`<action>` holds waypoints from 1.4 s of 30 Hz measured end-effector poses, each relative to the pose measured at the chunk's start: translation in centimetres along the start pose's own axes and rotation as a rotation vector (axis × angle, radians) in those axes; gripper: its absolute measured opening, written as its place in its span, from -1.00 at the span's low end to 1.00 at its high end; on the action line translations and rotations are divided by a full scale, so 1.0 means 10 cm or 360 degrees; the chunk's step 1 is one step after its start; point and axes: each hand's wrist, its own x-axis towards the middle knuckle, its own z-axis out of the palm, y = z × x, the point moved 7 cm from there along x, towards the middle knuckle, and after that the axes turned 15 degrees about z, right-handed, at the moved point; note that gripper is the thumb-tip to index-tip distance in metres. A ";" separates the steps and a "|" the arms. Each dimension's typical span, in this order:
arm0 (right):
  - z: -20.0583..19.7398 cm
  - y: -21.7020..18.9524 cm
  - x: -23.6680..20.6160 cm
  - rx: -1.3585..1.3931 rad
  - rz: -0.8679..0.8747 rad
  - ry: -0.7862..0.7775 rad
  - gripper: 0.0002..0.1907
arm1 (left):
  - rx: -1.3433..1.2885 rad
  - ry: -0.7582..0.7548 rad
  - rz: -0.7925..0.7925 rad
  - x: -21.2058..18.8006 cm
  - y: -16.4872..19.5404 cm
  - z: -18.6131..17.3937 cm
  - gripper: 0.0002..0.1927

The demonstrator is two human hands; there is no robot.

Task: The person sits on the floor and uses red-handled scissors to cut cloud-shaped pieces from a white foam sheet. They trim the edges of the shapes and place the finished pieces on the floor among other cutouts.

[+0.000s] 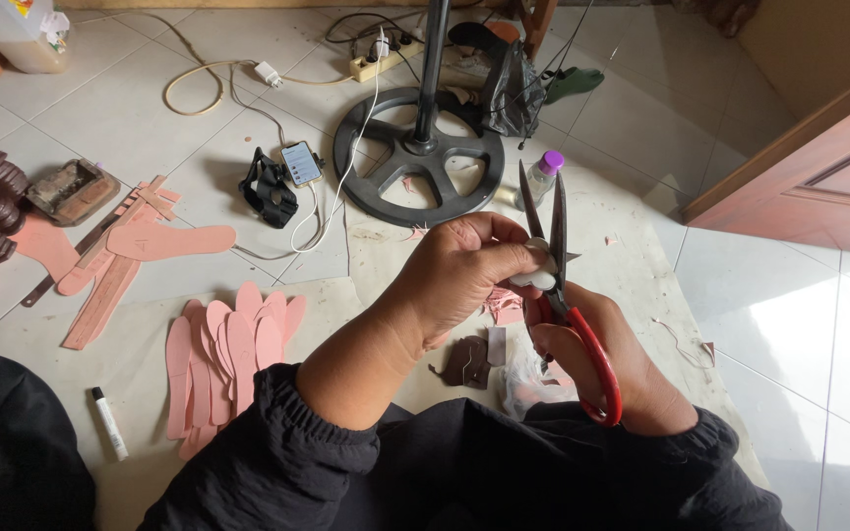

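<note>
Head view showed trimming underway: left hand (464,270) pinched a small white piece (539,267); right hand (610,379) gripped red-handled scissors (565,295), blades parted; closing them cleanly seemed next.

Black long sleeves of thin crinkled fabric, gathered at elasticated cuffs, are worn on both forearms; hands are left bare.

bare tiles (789,324) open rightward, fan base (418,155) ahead, pink insoles (228,359) crowding left
</note>
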 end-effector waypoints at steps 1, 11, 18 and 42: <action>0.00 -0.01 0.00 -0.0001 -0.0012 -0.0001 -0.87 | -0.0014 0.0005 -0.0003 0.00 0.00 0.00 -0.84; 0.01 0.10 0.02 0.0043 0.0085 0.0096 -0.88 | -0.0045 0.0040 0.0025 -0.01 -0.06 -0.01 -0.81; 0.01 0.13 0.05 0.0088 0.0107 0.0131 -0.87 | -0.0032 0.0032 0.0102 0.01 -0.09 -0.03 -0.82; -0.09 0.18 0.10 0.0038 0.0139 0.0148 -0.83 | 0.0264 0.0132 0.0262 0.13 -0.15 -0.06 -0.80</action>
